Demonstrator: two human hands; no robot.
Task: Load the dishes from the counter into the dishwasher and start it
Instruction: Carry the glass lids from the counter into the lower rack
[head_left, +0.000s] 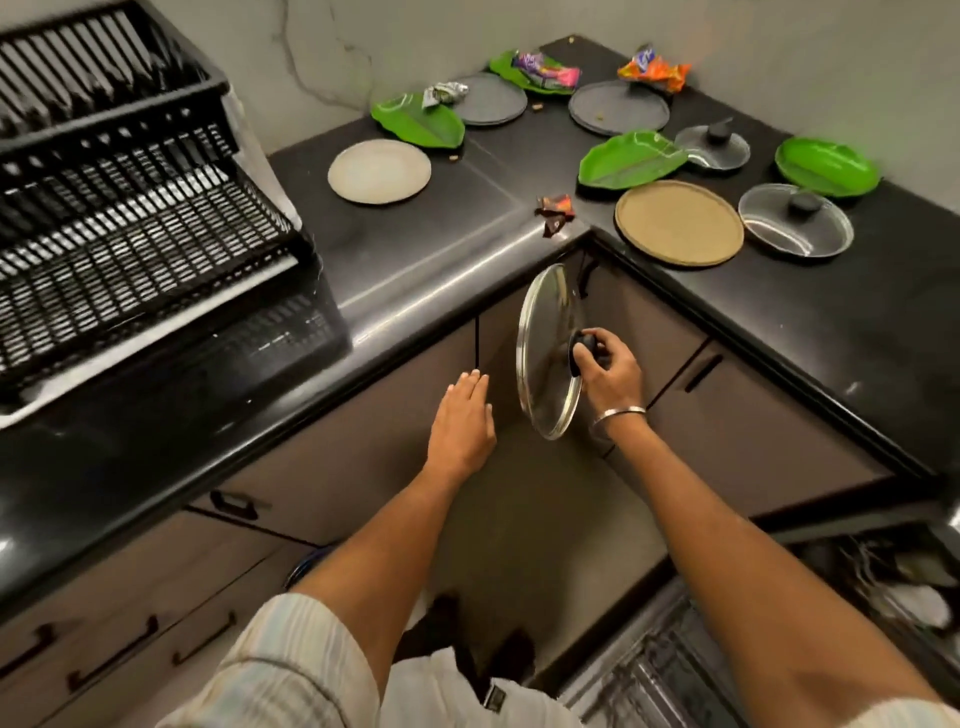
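My right hand (609, 371) grips the black knob of a glass lid (543, 358), held on edge in front of the cabinet corner, below the counter's rim. My left hand (464, 422) hangs flat and empty just left of it, fingers together. On the black counter (415, 244) lie a white plate (379, 170), a tan plate (679, 222), two dark grey plates (618, 107), several green leaf-shaped plates (631, 158) and two more glass lids (795, 221). The open dishwasher (675, 670) shows at the bottom right, its rack partly visible.
A black dish rack (130, 208) fills the counter's left part. Snack wrappers (556, 212) lie among the plates and at the counter's corner. Brown cabinet doors and drawers (332, 457) run under the counter.
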